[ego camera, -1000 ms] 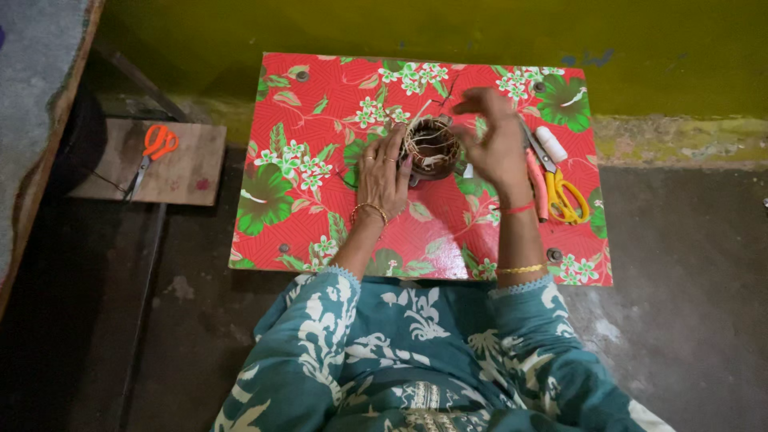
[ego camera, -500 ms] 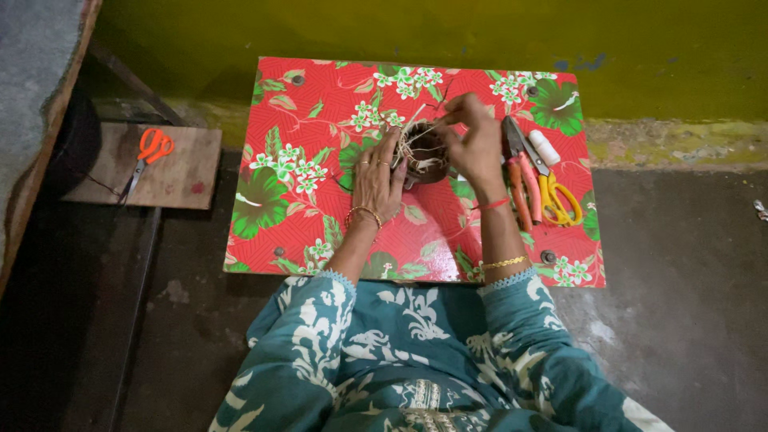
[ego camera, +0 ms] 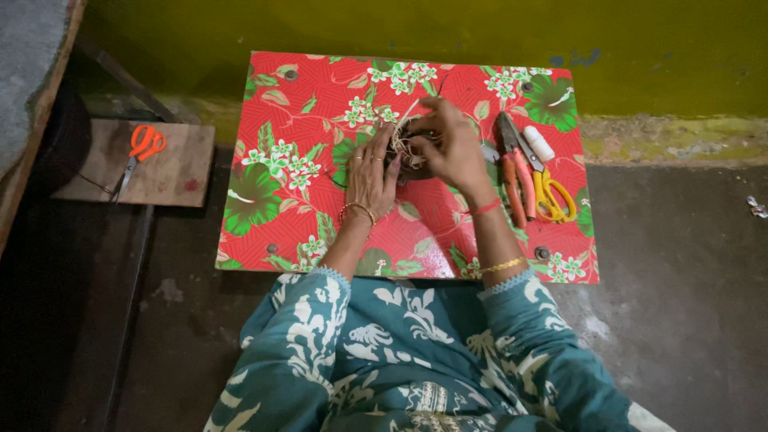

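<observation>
Grip: both hands, left hand (ego camera: pixel 370 178) and right hand (ego camera: pixel 450 146), clasp a small round twine basket (ego camera: pixel 406 149).
Axis: basket's opening faces up; no long axis shows.
Place: red floral board (ego camera: pixel 320 160), centre-far.

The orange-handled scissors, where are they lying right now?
In the head view, the orange-handled scissors lie on a small wooden board on the floor at the person's left, beside the red floral-covered low table.

We are seeing a red table cover (ego camera: pixel 320 120) carrying green leaves and white flowers. Near its right edge, orange-handled pliers (ego camera: pixel 516 172) and yellow-handled scissors (ego camera: pixel 552 196) are lying. Orange-handled scissors (ego camera: pixel 140 152) are showing on a brown board (ego camera: pixel 176 172). Teal sleeves (ego camera: pixel 304 344) are bearing white prints against a yellow-green wall (ego camera: pixel 400 24).
</observation>
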